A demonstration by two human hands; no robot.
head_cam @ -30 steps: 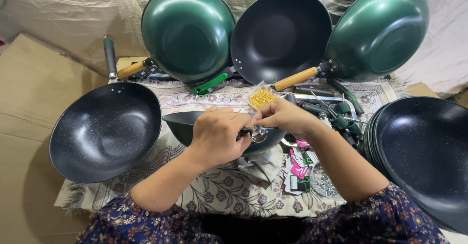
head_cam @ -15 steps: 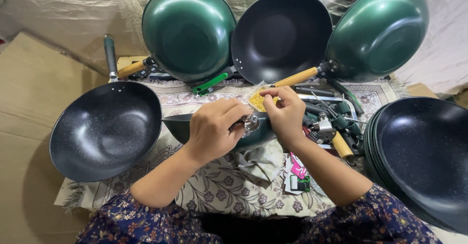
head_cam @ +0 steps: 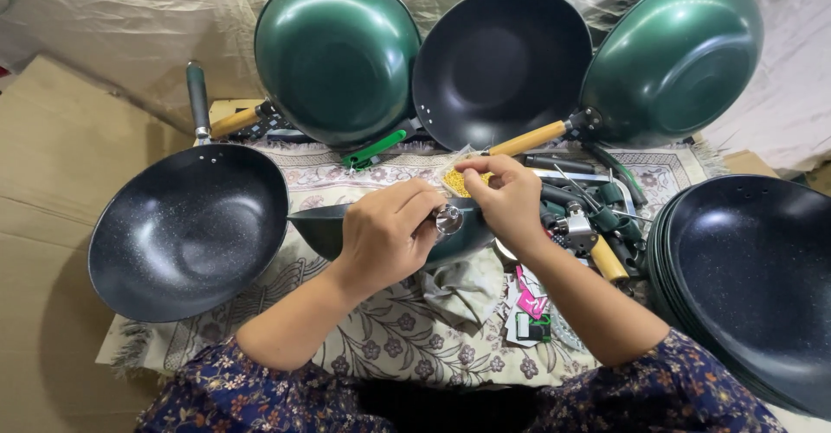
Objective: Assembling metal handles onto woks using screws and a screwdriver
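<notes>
My left hand (head_cam: 389, 236) grips a small dark green wok (head_cam: 322, 225) by its round metal handle socket (head_cam: 448, 219) and holds it over the patterned mat (head_cam: 381, 355). My right hand (head_cam: 509, 201) is just beyond the socket. Its thumb and fingers pinch at a small clear bag of yellow pieces (head_cam: 454, 182) lying behind the wok. The fingers hide what is between them.
A black wok (head_cam: 186, 230) with a green handle lies at the left. Two green woks (head_cam: 338, 52) (head_cam: 675, 57) and a black wok (head_cam: 502, 65) lean at the back. A stack of woks (head_cam: 753, 277) fills the right. Tools and a wooden handle (head_cam: 609, 260) lie right of my hands. Cardboard (head_cam: 43, 182) borders the left.
My right hand has left the wok's metal socket and moved up and away to the bag of yellow pieces. My left hand has kept its grip on the wok.
</notes>
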